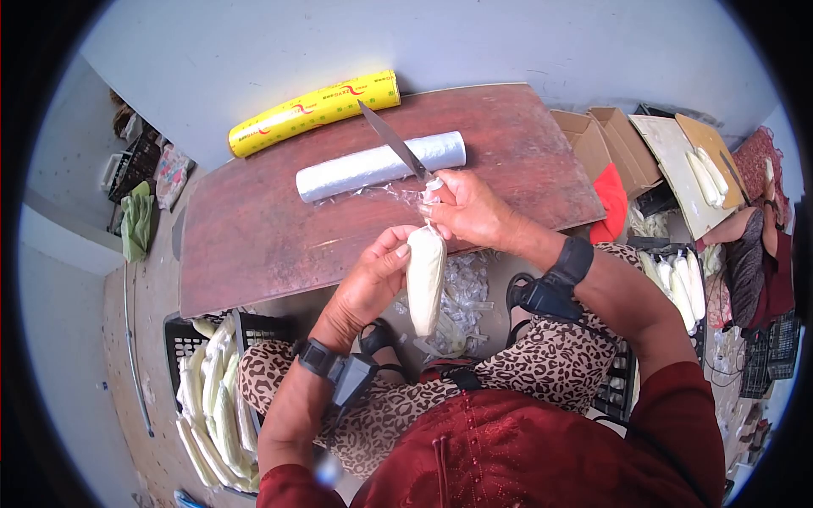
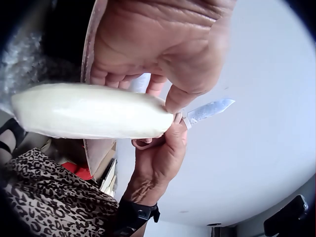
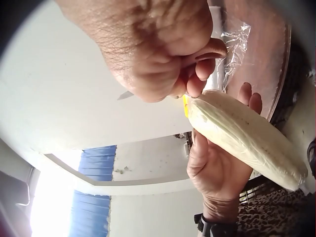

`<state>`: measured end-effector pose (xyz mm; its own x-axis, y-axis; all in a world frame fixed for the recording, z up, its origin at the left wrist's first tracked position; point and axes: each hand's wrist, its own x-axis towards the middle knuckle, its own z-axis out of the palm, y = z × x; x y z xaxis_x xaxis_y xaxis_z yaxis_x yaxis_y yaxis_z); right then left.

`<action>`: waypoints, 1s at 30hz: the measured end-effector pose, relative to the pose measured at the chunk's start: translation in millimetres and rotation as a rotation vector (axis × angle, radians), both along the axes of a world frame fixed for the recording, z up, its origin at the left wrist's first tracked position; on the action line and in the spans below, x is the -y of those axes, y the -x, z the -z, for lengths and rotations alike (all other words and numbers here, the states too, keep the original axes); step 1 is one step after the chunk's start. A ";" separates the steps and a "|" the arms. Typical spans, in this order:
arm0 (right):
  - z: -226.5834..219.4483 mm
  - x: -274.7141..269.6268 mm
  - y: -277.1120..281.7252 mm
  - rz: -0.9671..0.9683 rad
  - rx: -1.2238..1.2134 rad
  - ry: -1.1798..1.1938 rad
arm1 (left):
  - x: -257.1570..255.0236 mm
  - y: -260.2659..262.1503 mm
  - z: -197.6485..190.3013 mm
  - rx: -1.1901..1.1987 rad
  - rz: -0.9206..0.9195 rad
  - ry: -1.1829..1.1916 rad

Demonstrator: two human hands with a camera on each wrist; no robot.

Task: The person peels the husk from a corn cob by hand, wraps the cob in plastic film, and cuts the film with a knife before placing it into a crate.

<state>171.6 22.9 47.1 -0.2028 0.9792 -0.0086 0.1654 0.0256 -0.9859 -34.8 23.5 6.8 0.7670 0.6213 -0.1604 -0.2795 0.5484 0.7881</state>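
A pale, husk-covered corn ear (image 1: 426, 279) in clear film hangs tip down between the two hands. The left hand (image 1: 373, 275) holds it near its upper end, thumb on one side; in the left wrist view the ear (image 2: 91, 111) lies across below that palm. My right hand (image 1: 474, 207) grips a knife (image 1: 394, 140) by the handle, blade pointing up and left over the film roll, and its fingers pinch the ear's top end. In the right wrist view the right hand (image 3: 158, 54) is at the end of the ear (image 3: 242, 133), with the left palm beneath.
A clear film roll (image 1: 381, 166) and a yellow printed roll (image 1: 313, 113) lie on the reddish-brown board (image 1: 246, 229). Crates of wrapped ears (image 1: 216, 406) stand at both sides. Film scraps (image 1: 466, 296) lie on the floor below. Cardboard boxes (image 1: 610, 144) and another person's arm (image 1: 769, 212) are at right.
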 end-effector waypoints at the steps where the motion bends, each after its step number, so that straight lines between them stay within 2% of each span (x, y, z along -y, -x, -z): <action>1: -0.9 0.5 0.3 -0.005 0.009 0.006 | -0.6 1.0 0.2 0.017 0.009 0.025; 8: 3.2 -0.4 0.6 -0.007 0.071 0.008 | 1.4 -2.7 -3.8 -0.083 -0.053 -0.048; 11: 10.3 -2.3 0.8 -0.023 0.129 -0.024 | 2.9 -5.8 -7.8 -0.149 -0.032 -0.136; 14: 10.8 -1.8 1.6 -0.042 0.170 -0.041 | -0.4 -1.3 -3.9 -0.226 0.046 -0.117; 20: 17.0 -3.8 4.8 0.024 0.158 -0.104 | 2.6 -6.9 2.7 -0.142 0.020 -0.174; 23: 14.3 -7.0 1.6 0.013 0.133 -0.079 | 5.1 -7.9 0.3 -0.106 -0.020 -0.123; 26: 7.8 -4.7 1.3 0.012 0.102 -0.063 | 6.6 -7.6 -10.1 0.011 -0.021 0.060; 30: 4.5 -3.3 3.3 0.008 0.084 -0.066 | 3.5 -5.4 -4.4 -0.001 -0.007 0.050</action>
